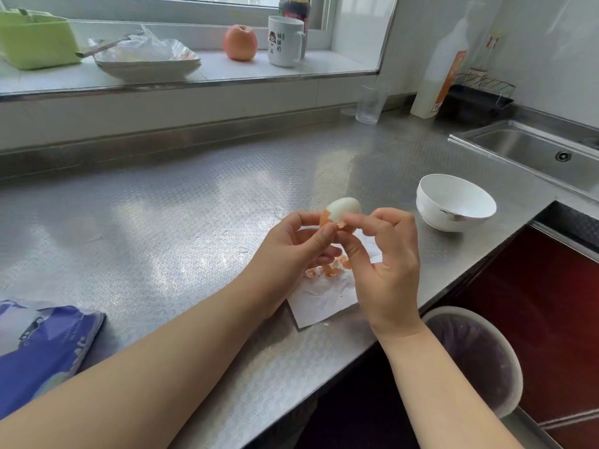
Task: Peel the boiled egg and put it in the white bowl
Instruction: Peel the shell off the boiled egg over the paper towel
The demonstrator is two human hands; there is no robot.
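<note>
A boiled egg point(343, 209) is held above the steel counter, its upper half bare and white, its lower half still in brown shell. My left hand point(293, 246) grips the egg from the left. The thumb and forefinger of my right hand point(384, 267) pinch a flap of shell at the egg's lower edge. Below the hands, loose brown shell pieces point(327, 269) lie on a white paper napkin point(319, 301). The white bowl point(455, 202) stands empty on the counter to the right of the egg, apart from both hands.
A sink point(531, 150) is set at the far right, a clear glass point(369, 103) behind the bowl. A lined bin point(476, 358) stands below the counter edge. A blue packet point(42, 345) lies at the near left. Apple, mug, dish and green box sit on the sill.
</note>
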